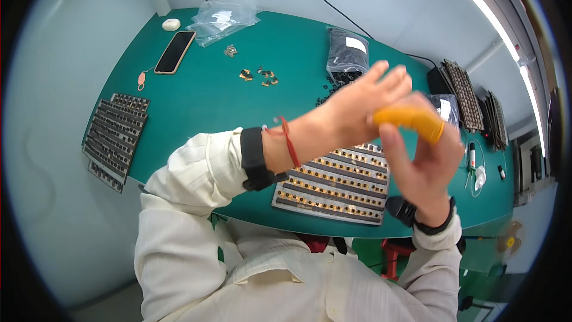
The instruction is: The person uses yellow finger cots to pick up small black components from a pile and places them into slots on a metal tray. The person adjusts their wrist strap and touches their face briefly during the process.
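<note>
At frame centre-right I see my hands raised together above the green tabletop (238, 107): left hand (357, 104) fingers spread, touching the orange finger cot (411, 120) on my right hand (426, 167), over the keyboard plate (336, 185).

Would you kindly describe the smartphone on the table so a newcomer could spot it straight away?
Start at the green table and look to its far left corner. The smartphone lies flat there, screen dark, between a small white oval object and a clear plastic bag. It is the only slim dark rectangle with a pale orange edge.
</note>
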A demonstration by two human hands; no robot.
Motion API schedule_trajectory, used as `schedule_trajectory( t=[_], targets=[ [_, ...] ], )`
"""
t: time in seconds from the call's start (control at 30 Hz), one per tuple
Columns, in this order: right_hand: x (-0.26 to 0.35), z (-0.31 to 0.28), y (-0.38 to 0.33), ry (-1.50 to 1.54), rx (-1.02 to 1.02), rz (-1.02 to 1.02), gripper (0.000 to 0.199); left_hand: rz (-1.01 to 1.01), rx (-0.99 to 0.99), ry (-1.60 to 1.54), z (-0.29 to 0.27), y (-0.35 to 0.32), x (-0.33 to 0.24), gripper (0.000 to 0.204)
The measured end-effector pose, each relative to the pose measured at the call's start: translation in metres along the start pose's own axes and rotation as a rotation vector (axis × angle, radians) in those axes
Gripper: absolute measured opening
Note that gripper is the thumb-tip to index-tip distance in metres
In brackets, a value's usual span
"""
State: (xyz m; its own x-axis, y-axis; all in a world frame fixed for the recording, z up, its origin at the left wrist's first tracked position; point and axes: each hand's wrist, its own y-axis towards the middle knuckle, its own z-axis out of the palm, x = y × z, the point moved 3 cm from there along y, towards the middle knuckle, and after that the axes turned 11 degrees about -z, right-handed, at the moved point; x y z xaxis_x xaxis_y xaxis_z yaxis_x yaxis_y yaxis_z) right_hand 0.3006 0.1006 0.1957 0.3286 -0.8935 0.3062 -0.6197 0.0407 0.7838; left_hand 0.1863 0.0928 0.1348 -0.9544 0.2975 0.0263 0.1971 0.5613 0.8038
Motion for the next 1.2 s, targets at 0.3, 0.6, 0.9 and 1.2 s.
schedule_trajectory(
  t=[0.3,0.6,0.9,1.2],
  targets=[
    [0.002,0.055,0.029,0.058,0.692,0.104,0.034,0.045,0.643,-0.291,-0.009,-0.057,-0.031,0.029],
    [-0.018,0.049,0.032,0.108,0.546,0.254,0.020,0.231,0.262,0.064,0.006,-0.060,-0.040,0.022],
    [-0.022,0.021,0.031,0.030,0.255,0.213,0.023,-0.273,0.510,-0.492,0.037,-0.021,0.032,0.015],
    [-0.013,0.058,0.012,0.102,0.212,0.040,0.024,-1.107,0.142,-0.281,0.021,-0.005,0.123,0.047]
  ],
)
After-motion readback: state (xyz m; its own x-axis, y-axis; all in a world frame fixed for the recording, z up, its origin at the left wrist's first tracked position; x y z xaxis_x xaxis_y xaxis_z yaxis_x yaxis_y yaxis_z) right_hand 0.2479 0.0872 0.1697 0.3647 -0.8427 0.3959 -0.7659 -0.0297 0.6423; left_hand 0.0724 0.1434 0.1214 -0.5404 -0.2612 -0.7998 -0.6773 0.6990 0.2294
